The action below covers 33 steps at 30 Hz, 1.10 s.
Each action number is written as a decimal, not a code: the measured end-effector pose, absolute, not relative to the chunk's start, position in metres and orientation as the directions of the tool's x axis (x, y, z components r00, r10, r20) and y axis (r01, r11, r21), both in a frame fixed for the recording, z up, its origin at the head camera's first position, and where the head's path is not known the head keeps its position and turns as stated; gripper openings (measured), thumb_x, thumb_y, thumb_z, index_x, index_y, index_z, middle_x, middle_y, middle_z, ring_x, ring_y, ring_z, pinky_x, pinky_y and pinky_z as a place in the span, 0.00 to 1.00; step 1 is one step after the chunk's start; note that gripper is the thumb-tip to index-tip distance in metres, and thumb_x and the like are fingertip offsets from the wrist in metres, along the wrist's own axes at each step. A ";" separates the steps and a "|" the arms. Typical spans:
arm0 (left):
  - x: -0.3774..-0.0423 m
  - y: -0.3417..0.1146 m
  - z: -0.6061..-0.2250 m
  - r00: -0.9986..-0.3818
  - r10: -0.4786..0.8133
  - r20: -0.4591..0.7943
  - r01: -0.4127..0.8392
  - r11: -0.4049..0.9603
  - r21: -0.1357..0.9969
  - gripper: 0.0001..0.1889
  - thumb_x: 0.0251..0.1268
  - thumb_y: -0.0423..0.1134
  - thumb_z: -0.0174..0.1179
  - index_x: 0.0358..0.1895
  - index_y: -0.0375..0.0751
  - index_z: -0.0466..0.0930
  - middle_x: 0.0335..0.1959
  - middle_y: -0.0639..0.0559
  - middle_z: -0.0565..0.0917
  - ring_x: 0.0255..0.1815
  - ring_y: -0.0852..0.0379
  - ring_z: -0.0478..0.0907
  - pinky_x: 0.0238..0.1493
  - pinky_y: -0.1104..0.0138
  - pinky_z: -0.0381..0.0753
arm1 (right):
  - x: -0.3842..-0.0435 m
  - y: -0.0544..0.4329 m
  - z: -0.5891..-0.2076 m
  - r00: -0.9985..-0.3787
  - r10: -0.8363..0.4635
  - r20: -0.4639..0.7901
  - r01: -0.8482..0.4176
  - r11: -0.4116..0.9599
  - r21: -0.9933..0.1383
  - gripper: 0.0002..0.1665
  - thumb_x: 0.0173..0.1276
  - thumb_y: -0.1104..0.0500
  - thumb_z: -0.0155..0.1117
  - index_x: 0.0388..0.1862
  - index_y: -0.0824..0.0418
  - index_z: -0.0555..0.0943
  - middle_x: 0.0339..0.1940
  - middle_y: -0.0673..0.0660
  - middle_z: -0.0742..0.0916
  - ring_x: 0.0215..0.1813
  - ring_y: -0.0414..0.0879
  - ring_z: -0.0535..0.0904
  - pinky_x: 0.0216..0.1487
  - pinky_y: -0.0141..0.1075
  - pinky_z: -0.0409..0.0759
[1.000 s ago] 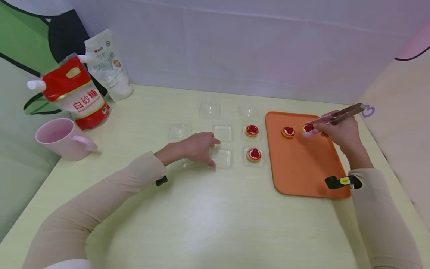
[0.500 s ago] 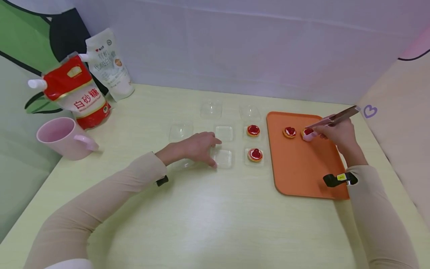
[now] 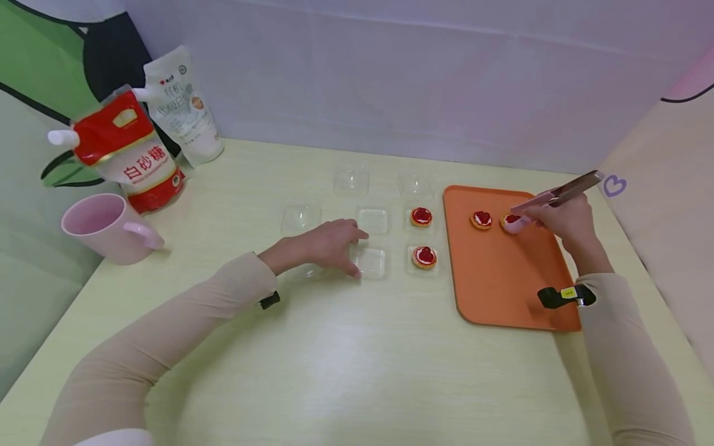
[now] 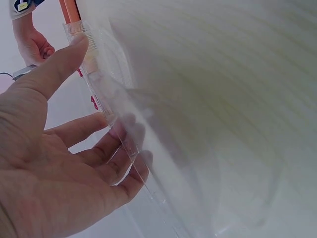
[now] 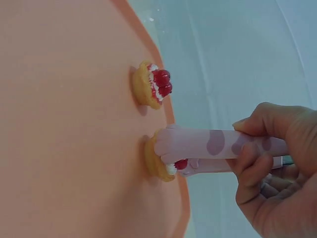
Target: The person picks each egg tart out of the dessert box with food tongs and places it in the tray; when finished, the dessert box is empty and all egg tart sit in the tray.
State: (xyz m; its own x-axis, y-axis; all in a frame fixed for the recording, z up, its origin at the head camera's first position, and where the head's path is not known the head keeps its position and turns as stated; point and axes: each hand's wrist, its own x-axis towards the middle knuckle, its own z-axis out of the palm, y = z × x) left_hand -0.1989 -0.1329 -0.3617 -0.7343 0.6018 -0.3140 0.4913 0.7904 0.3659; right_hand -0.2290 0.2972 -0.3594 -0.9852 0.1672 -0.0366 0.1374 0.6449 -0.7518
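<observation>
In the head view my left hand (image 3: 333, 243) spans the near clear plastic box (image 3: 372, 264), thumb at its front and index finger at its back. The left wrist view shows the thumb (image 4: 74, 52) on the plastic edge and bent fingers beyond it. My right hand (image 3: 563, 222) holds pink, paw-tipped tongs (image 5: 198, 144) between thumb and fingers. Their tips lie around a berry-and-cream tart (image 5: 156, 161) on the orange tray (image 3: 510, 285), hiding much of its topping. Beside it on the tray sits a second tart (image 5: 148, 87).
Left of the tray, two tarts (image 3: 424, 257) sit in clear boxes. Another clear box base (image 3: 372, 220) and several domed lids (image 3: 352, 181) stand around them. A pink mug (image 3: 106, 229), a red sugar pouch (image 3: 136, 155) and a white pouch (image 3: 184, 111) stand at the far left.
The tongs have lowered slightly leftward, and their tips have come around the right-hand tart on the tray. My left hand has stayed by the box.
</observation>
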 end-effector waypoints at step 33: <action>-0.224 -0.134 -0.343 -0.759 0.617 -0.206 0.480 0.745 0.464 0.37 0.65 0.48 0.67 0.73 0.38 0.65 0.60 0.37 0.77 0.63 0.42 0.75 0.63 0.51 0.73 | -0.215 0.227 -0.321 -0.993 -0.026 0.118 -0.115 0.505 -0.855 0.20 0.64 0.63 0.71 0.52 0.67 0.76 0.27 0.36 0.84 0.22 0.38 0.78 0.25 0.29 0.78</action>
